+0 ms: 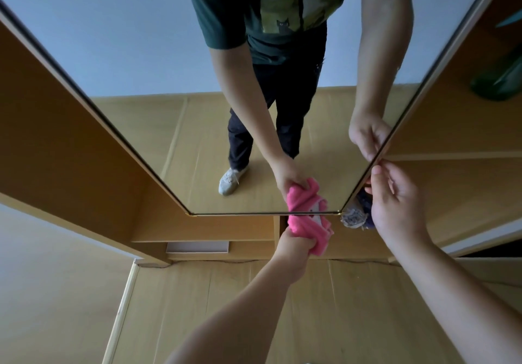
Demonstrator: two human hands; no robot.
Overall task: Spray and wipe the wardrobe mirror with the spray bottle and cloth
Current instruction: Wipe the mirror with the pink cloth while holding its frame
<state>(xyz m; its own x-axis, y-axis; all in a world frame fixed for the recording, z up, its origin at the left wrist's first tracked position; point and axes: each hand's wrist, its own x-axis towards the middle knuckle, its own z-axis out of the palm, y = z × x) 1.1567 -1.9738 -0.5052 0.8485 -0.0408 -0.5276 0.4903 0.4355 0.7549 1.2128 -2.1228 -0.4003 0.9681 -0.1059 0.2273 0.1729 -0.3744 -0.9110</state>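
Glass fills most of the view: the wardrobe mirror (197, 109), a tall framed door panel, runs from the top of the picture down to its lower edge just above the hands, and reflects a standing person, pale wall and tan floor. Light wooden wardrobe shelving (70, 138) stands open on both sides of it, with a green object (500, 81) on a shelf at the far right and cardboard-coloured floor sheeting (339, 307) below.

Both forearms reach forward from the bottom of the frame. The left arm stretches nearly straight toward the mirror's lower edge, and the left hand (293, 250) is clenched round a bunched pink cloth (309, 229), pressing it up against the bottom rim of the glass near the right corner; the cloth's reflection meets it there. The right arm comes in from the lower right, wrist bent, and the right hand (395, 202) pinches the mirror's right edge between thumb and fingertips, just above the corner. A small crumpled pale and purple item (354, 217) lies behind that hand, beside the corner. No spray bottle is visible.
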